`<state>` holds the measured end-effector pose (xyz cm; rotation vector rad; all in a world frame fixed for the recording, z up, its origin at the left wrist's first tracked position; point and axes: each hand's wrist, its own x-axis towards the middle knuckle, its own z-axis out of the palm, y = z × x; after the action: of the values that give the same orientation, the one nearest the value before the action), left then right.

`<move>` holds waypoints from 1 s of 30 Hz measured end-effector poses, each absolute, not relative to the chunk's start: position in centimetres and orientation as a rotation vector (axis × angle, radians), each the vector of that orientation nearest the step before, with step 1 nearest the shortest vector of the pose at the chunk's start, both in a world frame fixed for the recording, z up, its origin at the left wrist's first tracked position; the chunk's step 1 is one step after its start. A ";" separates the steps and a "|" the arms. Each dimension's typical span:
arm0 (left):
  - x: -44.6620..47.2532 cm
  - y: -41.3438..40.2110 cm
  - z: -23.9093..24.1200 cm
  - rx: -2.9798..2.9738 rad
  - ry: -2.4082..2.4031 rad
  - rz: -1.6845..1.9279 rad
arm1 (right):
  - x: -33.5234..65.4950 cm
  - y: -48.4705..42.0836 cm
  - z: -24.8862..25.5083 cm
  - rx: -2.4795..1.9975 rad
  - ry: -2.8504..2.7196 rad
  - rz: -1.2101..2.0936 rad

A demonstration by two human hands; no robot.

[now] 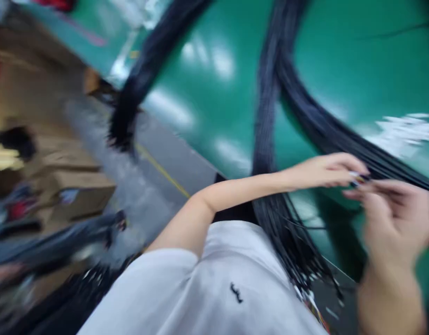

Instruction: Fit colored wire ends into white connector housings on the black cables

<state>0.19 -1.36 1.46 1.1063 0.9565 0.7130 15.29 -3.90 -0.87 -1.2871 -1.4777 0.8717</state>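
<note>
My left hand (pixel 328 171) reaches across to the right, its fingers pinched round a small white piece at a cable's end. Short coloured wires (pixel 359 178) show between my two hands. Close beside it, my right hand (pixel 392 209) has thumb and fingers closed on the dark part of the same cable end. Blur hides the exact shape of the white piece. Behind both hands runs a thick bundle of black cables (pixel 326 123) across the green table. A second black bundle (pixel 266 116) passes under my left forearm and hangs over the edge near my shirt.
The glossy green table (pixel 214 107) fills the upper view. A third black cable bundle (pixel 144 70) overhangs its left edge. White pieces (pixel 406 132) lie in a heap at right. Cardboard boxes (pixel 81 190) stand on the floor at left, near another person's leg (pixel 60 239).
</note>
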 end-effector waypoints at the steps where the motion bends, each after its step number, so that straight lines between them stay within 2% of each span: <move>1: 0.1 -1.3 0.8 1.025 0.882 0.764 | 16.9 -4.6 -0.3 -1.290 -1.515 0.827; 5: -0.8 -1.0 -0.7 0.987 0.805 0.814 | 18.2 -5.2 0.8 -1.211 -1.662 0.754; 11: -1.1 -1.7 0.1 0.973 0.714 0.799 | 17.5 -4.9 1.3 -1.174 -1.694 0.717; 19: -1.3 -1.6 -0.4 0.921 0.680 0.699 | 17.2 -5.3 1.0 -1.259 -1.818 0.423; 30: -1.5 -1.7 -0.6 0.971 0.685 0.698 | 17.2 -5.4 1.2 -1.294 -1.856 0.421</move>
<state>-1.50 -1.69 -0.57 0.9714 0.6853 0.6980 17.23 -5.42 1.17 -1.2936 -1.8560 0.4209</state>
